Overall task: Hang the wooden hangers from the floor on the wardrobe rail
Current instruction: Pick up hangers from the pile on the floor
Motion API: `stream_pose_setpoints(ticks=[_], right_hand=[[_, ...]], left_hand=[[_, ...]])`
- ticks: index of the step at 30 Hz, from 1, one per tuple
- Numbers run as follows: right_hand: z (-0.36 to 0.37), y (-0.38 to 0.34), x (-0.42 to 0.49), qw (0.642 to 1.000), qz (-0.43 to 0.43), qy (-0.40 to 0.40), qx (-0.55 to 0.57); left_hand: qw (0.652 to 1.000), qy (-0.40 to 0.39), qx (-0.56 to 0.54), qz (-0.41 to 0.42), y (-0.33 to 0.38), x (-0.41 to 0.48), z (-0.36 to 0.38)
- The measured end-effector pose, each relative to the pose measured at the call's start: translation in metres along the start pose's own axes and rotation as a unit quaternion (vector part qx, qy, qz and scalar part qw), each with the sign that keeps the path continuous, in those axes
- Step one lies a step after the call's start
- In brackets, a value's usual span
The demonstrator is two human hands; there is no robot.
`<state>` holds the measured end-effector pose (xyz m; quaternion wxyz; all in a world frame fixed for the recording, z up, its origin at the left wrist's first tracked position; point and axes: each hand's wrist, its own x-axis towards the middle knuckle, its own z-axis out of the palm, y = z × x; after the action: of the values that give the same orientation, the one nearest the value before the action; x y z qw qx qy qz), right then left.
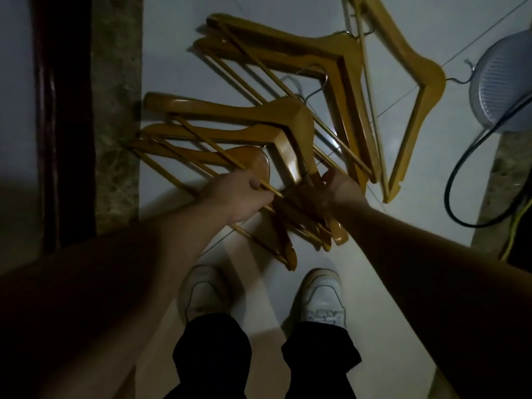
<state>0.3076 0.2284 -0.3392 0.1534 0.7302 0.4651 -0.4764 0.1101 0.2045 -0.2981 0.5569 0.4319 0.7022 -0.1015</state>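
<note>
Head view. Nearest stood black trouser legs (213, 355) over a pair of white shoes (322, 295), toes towards the pile, on a pale tiled floor (172, 67).

Item: near hangers (259, 110), a fanned bunch of yellow wood lying on the floor just ahead of the shoes. The left hand (239, 197) had its fingers curled round a thin crossbar of this bunch. The right hand (342, 191) lay on the shoulder ends beside it, its fingers lost in shadow, so whether they were closed could not be told.

Item: far hangers (288, 38), a second stack behind, overlapping the first.

Item: single hanger (431, 79), apart to the right, its wire hook towards a pale round ribbed object (501, 90).

Item: black cable (460, 180), looped below that object, with a yellow cable (515, 226) near it.

Left edge: a marble strip (118, 110), then a dark wooden frame (63, 110).
</note>
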Motion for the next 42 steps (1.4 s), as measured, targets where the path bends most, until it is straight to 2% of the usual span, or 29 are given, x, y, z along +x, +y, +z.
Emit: stream_pose_setpoints(ticks=[4, 9, 13, 17, 20, 27, 35, 39, 42], right_hand=[[0.021, 0.000, 0.009, 0.998, -0.060, 0.001, -0.007], [0.044, -0.002, 0.014, 0.999, -0.031, 0.035, -0.001], [0.055, -0.004, 0.012, 0.997, -0.048, 0.062, -0.026], [0.049, -0.008, 0.012, 0.998, -0.035, 0.017, 0.043], [0.046, -0.008, 0.004, 0.993, -0.019, 0.013, 0.117], [0.028, -0.008, -0.020, 0.993, 0.014, -0.062, 0.100], [-0.010, -0.003, -0.077, 0.988, 0.073, -0.127, 0.048], [-0.027, -0.007, -0.103, 0.986, 0.068, -0.155, -0.005], [-0.034, -0.012, -0.125, 0.985, 0.064, -0.161, 0.004]], left_hand=[[1.000, -0.004, -0.002, 0.004, -0.017, 0.015, 0.015], [1.000, 0.002, 0.000, -0.014, -0.030, 0.022, 0.016], [1.000, 0.006, -0.004, -0.021, -0.035, 0.021, 0.017], [1.000, -0.002, -0.003, -0.015, -0.032, 0.014, 0.020], [1.000, 0.002, -0.013, 0.001, -0.027, 0.010, 0.019], [0.999, 0.041, 0.005, 0.004, -0.012, -0.014, 0.006], [0.999, 0.042, -0.004, 0.001, 0.004, -0.067, -0.019], [0.998, 0.054, 0.000, 0.016, 0.014, -0.093, -0.028], [0.997, 0.071, -0.001, 0.016, 0.024, -0.113, -0.032]])
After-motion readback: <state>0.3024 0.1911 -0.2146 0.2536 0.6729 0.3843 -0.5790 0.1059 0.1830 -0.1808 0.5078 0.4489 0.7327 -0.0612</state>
